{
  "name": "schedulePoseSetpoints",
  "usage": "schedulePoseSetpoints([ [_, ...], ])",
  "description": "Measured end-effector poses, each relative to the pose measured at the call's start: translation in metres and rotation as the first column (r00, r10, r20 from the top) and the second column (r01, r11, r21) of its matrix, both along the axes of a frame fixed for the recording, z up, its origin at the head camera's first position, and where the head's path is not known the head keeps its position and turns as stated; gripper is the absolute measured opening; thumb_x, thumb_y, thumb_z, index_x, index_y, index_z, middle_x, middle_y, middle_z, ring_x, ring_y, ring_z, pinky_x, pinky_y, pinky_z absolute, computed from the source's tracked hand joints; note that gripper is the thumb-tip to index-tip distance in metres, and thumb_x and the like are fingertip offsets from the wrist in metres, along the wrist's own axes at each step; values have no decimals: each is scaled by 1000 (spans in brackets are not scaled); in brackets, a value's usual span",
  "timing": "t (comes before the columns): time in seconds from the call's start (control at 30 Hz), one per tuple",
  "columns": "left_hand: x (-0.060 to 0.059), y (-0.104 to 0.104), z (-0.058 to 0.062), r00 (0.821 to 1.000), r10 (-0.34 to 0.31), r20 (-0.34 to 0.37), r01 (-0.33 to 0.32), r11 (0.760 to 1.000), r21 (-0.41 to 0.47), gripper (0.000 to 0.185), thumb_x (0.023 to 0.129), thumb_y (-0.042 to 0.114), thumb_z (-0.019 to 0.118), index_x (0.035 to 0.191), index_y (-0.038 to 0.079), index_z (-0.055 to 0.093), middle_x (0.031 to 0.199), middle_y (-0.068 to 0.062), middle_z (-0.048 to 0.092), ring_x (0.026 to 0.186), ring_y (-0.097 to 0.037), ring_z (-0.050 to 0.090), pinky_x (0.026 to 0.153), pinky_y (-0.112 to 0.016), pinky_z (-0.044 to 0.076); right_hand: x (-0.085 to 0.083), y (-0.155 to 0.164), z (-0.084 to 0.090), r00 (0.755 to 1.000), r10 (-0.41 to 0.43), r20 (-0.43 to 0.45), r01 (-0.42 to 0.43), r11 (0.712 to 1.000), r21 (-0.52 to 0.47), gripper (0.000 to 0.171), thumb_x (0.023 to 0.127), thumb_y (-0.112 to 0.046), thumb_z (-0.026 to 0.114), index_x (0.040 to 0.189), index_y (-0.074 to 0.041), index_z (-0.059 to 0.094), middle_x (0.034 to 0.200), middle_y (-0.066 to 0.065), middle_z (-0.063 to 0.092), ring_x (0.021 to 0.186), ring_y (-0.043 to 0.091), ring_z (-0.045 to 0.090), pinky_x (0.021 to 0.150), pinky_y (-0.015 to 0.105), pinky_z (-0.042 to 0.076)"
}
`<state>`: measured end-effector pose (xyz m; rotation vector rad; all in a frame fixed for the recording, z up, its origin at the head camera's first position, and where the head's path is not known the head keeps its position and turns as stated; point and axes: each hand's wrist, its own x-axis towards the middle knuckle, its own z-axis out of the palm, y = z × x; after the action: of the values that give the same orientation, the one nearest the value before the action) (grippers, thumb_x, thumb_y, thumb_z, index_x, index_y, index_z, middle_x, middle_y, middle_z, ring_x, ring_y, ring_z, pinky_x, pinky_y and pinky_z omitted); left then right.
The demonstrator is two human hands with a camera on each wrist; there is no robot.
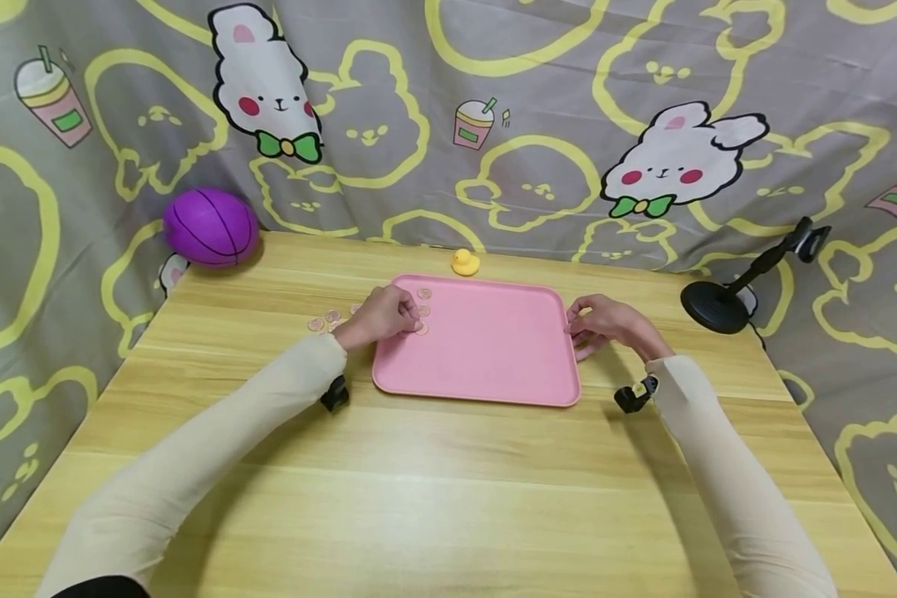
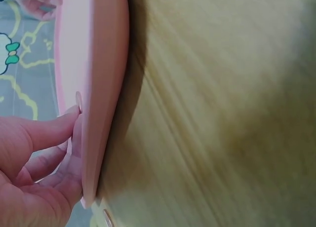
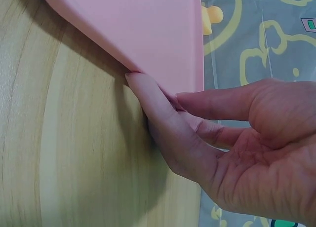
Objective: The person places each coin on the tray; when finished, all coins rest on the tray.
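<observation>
A pink tray (image 1: 486, 349) lies on the wooden table. My left hand (image 1: 381, 316) is over its left side, thumb and fingertips pinching a small round copper-coloured coin (image 2: 79, 102) low at the tray's surface. Beyond those fingers, a coin (image 1: 424, 293) and another just below it lie in a line on the tray. Several more coins (image 1: 316, 324) are on the table left of the tray, partly hidden by the left wrist. At the opposite side, my right hand (image 3: 227, 138) grips the tray's right rim, thumb over the edge and a finger along its outer side.
A yellow rubber duck (image 1: 464, 262) sits behind the tray. At the back left is a purple ball (image 1: 212, 228). A black stand (image 1: 718, 306) is at the back right. Patterned grey cloth (image 1: 389, 108) hangs behind the table.
</observation>
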<state>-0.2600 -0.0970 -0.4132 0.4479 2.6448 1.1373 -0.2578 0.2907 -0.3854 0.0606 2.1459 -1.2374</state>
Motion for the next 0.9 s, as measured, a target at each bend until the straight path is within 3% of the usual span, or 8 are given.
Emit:
schedulePoseSetpoints([
  [0.17, 1, 0, 2, 1000, 2, -31, -2, 1000, 6, 6, 92, 3, 77, 91, -1, 72, 83, -10, 72, 70, -14, 62, 61, -20, 47, 0, 0, -1, 1000, -8, 4, 8, 1000, -5, 20, 103, 5, 52, 120, 12, 44, 87, 13, 67, 76, 18, 72, 76, 39, 65],
  [0.4, 1, -10, 11, 997, 24, -74, -13, 991, 136, 5, 94, 0, 69, 95, -3, 72, 89, -14, 72, 74, -25, 67, 57, -26, 54, 0, 1, -2, 1000, -7, 8, 7, 1000, 5, 19, 103, 4, 51, 120, 11, 44, 88, 12, 67, 77, 17, 71, 76, 38, 65],
  [0.5, -2, -17, 15, 993, 33, -116, -17, 990, 140, 8, 96, 3, 69, 98, -3, 73, 95, -15, 72, 85, -25, 67, 66, -24, 53, 0, 1, -2, 1000, -11, 5, 11, 1000, 0, 19, 103, 4, 51, 120, 11, 44, 88, 12, 67, 77, 17, 71, 76, 38, 65],
  [0.63, -6, -30, 21, 992, 51, -115, -33, 988, 152, 9, 100, 8, 69, 103, -1, 72, 102, -17, 71, 96, -29, 66, 79, -30, 52, 1, 1, -3, 1000, -17, -2, 17, 1000, -5, 20, 104, 4, 51, 121, 12, 44, 88, 13, 67, 77, 17, 71, 75, 38, 65],
  [0.9, -12, -63, 22, 984, 128, -122, -109, 983, 150, 13, 102, 8, 66, 108, -3, 70, 107, -23, 70, 102, -35, 66, 96, -46, 52, 2, 2, -4, 1000, -22, 2, 22, 1000, -3, 22, 105, 2, 52, 123, 13, 44, 90, 12, 67, 78, 17, 71, 77, 38, 65],
])
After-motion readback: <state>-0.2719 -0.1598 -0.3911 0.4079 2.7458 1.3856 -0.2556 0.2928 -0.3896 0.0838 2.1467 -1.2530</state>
